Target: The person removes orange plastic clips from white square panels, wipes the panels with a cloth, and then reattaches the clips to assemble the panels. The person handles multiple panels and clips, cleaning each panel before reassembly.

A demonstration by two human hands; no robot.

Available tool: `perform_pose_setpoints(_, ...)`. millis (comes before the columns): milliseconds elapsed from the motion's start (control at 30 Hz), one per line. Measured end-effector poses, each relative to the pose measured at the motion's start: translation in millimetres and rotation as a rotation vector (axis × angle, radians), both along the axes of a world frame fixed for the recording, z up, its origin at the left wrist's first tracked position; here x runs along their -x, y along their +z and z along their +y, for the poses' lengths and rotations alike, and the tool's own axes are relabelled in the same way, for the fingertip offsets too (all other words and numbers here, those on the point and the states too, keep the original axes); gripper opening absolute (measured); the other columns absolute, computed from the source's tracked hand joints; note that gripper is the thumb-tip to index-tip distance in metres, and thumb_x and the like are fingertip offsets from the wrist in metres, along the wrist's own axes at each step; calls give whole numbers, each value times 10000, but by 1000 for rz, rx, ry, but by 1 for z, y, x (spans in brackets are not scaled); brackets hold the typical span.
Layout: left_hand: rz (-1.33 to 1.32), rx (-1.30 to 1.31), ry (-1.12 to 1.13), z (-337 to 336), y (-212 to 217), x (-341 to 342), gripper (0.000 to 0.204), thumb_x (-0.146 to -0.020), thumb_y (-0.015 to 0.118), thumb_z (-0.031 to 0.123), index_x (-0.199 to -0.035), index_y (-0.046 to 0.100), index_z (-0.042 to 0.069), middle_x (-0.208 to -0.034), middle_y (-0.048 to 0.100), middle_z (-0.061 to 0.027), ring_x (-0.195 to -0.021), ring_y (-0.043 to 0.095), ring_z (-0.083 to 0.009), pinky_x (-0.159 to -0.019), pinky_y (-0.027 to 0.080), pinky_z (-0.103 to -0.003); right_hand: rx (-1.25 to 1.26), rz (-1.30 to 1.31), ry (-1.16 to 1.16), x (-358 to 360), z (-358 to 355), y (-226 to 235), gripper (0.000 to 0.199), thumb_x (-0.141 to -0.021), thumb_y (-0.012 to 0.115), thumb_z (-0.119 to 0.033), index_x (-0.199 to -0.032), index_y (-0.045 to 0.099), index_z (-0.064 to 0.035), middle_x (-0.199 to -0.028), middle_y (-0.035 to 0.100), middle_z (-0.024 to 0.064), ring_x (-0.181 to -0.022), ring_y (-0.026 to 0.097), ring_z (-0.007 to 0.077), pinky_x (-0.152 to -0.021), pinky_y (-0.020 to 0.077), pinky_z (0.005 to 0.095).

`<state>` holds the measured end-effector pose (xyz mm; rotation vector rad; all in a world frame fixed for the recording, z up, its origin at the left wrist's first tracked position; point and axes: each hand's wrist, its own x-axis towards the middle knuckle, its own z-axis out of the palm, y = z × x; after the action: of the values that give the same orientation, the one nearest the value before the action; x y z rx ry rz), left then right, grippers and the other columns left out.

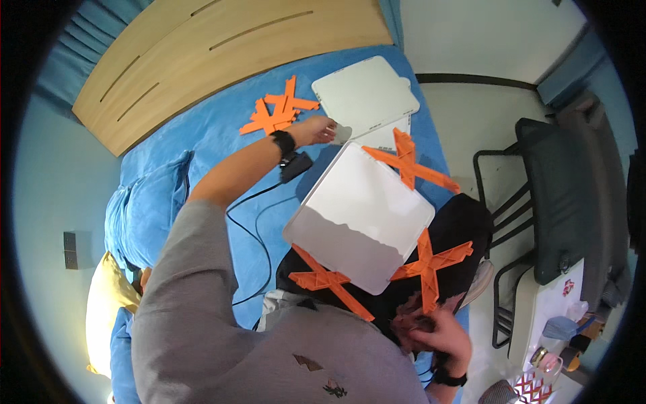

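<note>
A white square panel (363, 219) with rounded corners and a raised rim lies across my lap. Orange X-shaped plastic pieces sit along its edges: one piece (406, 160) at the far right, another (428, 269) at the near right, a third (326, 279) at the near left. My left hand (315, 130) reaches to the near-left edge of a white stacked panel (367, 94), its fingers apart and slightly bent; contact is unclear. By my right thigh, my right hand (444, 335) has its fingers curled at a crumpled brownish-pink item (410, 320); what they hold is hidden.
More orange X-shaped pieces (272, 116) lie piled on the blue bed (259, 178) beyond my left forearm. A black cable (252, 232) runs from the black box (295, 167) by my left wrist. To the right stand a dark chair (552, 195) and a white table (538, 316) bearing small items.
</note>
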<state>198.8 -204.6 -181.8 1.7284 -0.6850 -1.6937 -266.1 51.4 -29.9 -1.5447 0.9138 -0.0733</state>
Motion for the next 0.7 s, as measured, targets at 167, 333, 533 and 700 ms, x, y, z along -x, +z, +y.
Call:
perform_pose_setpoints(167, -5, -83, 149, -52, -56, 21, 423, -789, 663, 336, -1058, 560, 26, -1055, 537, -147, -930, 575, -238, -724, 522, -386, -19, 139, -311, -4, 31, -7, 351, -665, 688, -143, -970, 606, 10, -853, 639, 150, -792, 629, 280, -750, 483, 317)
perform_pose_setpoints(333, 45, 57, -94, -59, -95, 7, 374, -857, 582, 343, -1031, 594, 13, -1049, 582, -132, -837, 590, -204, -598, 498, -341, 104, 113, -470, -12, 43, -13, 348, -660, 659, -143, -966, 594, 8, -856, 636, 175, -805, 624, 323, -773, 484, 336)
perform_pose_setpoints(533, 201, -49, 136, -49, -49, 17, 308, -832, 636, 261, -1014, 563, 23, -964, 585, -91, -860, 599, -230, -714, 516, -362, 150, 152, -534, -35, 40, -32, 387, -657, 651, -166, -998, 582, 5, -909, 633, 196, -851, 630, 327, -779, 488, 354)
perform_pose_setpoints(700, 275, -33, 277, -39, -14, 39, 284, -861, 618, 232, -1054, 549, 35, -1041, 580, -89, -975, 580, -206, -839, 486, -352, 276, 230, -526, -48, 42, -41, 397, -703, 605, -126, -1074, 554, 6, -972, 621, 148, -891, 612, 262, -809, 476, 341)
